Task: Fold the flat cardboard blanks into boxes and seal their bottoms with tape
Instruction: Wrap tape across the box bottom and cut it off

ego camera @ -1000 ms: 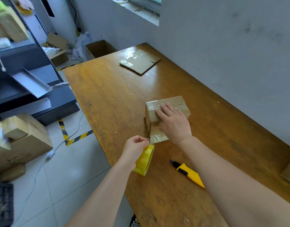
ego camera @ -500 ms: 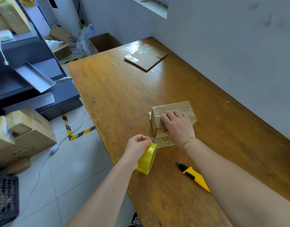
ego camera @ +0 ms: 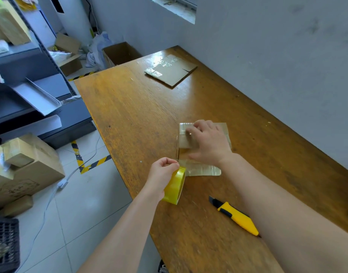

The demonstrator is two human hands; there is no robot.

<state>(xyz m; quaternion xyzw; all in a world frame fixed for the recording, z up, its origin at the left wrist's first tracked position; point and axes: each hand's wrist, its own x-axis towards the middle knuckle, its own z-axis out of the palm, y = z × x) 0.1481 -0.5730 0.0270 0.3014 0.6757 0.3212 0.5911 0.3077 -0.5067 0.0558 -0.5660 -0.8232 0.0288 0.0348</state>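
Note:
A small folded cardboard box (ego camera: 224, 129) stands near the middle of the wooden table (ego camera: 141, 119). My right hand (ego camera: 208, 142) lies flat on top of it, fingers spread and pressing a strip of clear tape onto the cardboard. The tape runs down the box's near side to a yellow tape roll (ego camera: 175, 186) that my left hand (ego camera: 161, 172) grips at the table's left edge. A flap with tape on it (ego camera: 202, 170) lies flat on the table in front of the box. A flat cardboard blank (ego camera: 171, 71) with tape patches lies at the far end.
A yellow utility knife (ego camera: 236, 216) lies on the table near my right forearm. A grey wall runs along the table's right side. To the left on the floor stand stacked cardboard boxes (ego camera: 25, 170), a dark shelf unit (ego camera: 31, 91), an open box (ego camera: 120, 54) and a black crate (ego camera: 3, 245).
My right hand has slid from the box's near edge up across its top, smoothing the tape. My left hand keeps its grip on the roll in about the same place.

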